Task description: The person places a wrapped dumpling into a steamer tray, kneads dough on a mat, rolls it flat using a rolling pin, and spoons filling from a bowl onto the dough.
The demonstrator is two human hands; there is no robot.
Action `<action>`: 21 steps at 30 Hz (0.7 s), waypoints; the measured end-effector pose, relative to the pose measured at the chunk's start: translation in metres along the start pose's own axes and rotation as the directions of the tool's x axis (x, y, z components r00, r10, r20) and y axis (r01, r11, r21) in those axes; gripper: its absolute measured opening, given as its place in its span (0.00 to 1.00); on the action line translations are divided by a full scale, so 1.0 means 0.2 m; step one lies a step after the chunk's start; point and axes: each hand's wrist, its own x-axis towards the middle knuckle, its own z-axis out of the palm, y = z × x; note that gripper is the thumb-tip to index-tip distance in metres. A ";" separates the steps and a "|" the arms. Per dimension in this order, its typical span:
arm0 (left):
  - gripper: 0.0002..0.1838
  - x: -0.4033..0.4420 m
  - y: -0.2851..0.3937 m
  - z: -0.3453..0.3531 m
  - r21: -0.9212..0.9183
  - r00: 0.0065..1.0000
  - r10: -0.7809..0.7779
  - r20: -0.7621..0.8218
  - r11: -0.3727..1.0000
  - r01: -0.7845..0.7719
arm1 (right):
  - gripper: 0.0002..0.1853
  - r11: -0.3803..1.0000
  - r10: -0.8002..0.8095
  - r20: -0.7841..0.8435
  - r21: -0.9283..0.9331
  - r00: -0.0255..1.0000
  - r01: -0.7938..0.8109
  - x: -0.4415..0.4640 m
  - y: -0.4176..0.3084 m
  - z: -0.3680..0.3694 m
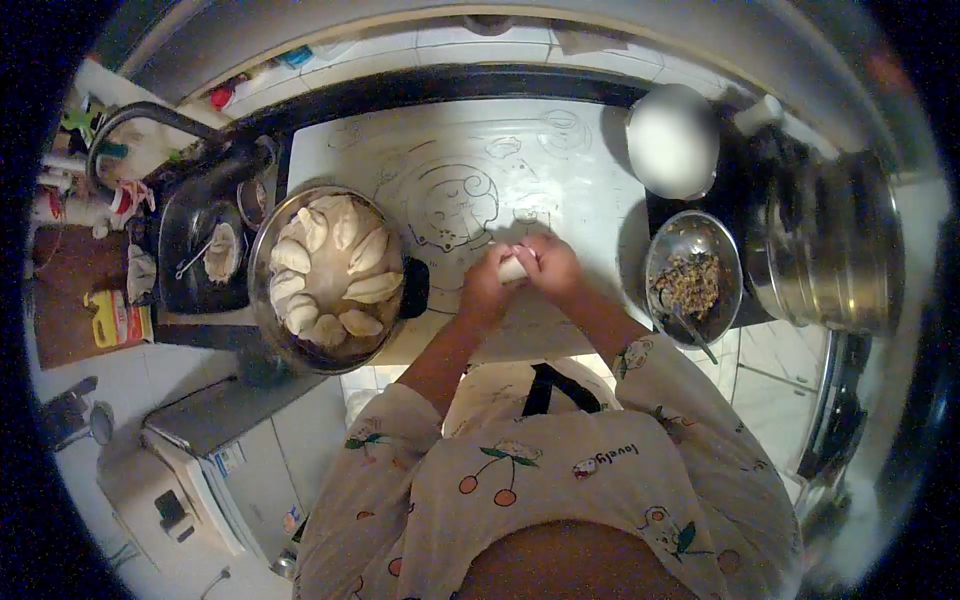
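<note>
Over the printed white mat [330, 150], my left hand [487, 284] and my right hand [553, 264] meet with a small white piece of dough [514, 269] between them. Fingers of both hands are closed around it, and part of it is hidden by them. To the left, a round steel pan [268, 325] holds a ring of several folded dumplings [368, 249]. On the right, a metal bowl [735, 262] contains a chopped filling [690, 285], with a green-handled spoon [704, 345] leaning in it.
Behind the filling bowl stands a bowl of white stuff [674, 145], probably flour. A large steel steamer pot [835, 250] is at far right. Left of the pan is a dark sink [185, 285] with a curved faucet [130, 115]. A yellow bottle [103, 318] stands further left.
</note>
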 end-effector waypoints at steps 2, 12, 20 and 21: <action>0.31 0.00 -0.04 -0.03 -0.031 0.991 0.130 -0.006 0.991 -0.130 | 0.12 0.997 0.078 0.050 0.014 0.996 -0.079 -0.01 0.00 0.01; 0.32 -0.17 0.08 -0.01 0.787 0.959 0.285 -0.003 0.592 -0.174 | 0.11 0.992 -0.058 -0.320 0.087 0.946 0.091 -0.10 0.02 0.07; 0.44 0.28 0.15 0.01 0.730 0.988 0.146 -0.053 0.681 -0.061 | 0.21 0.997 0.056 -0.300 0.073 0.952 -0.036 -0.16 0.02 0.02; 0.44 0.32 0.12 0.02 0.737 0.984 0.148 -0.096 0.675 -0.029 | 0.23 0.997 0.041 -0.314 0.075 0.949 -0.019 -0.16 0.00 0.00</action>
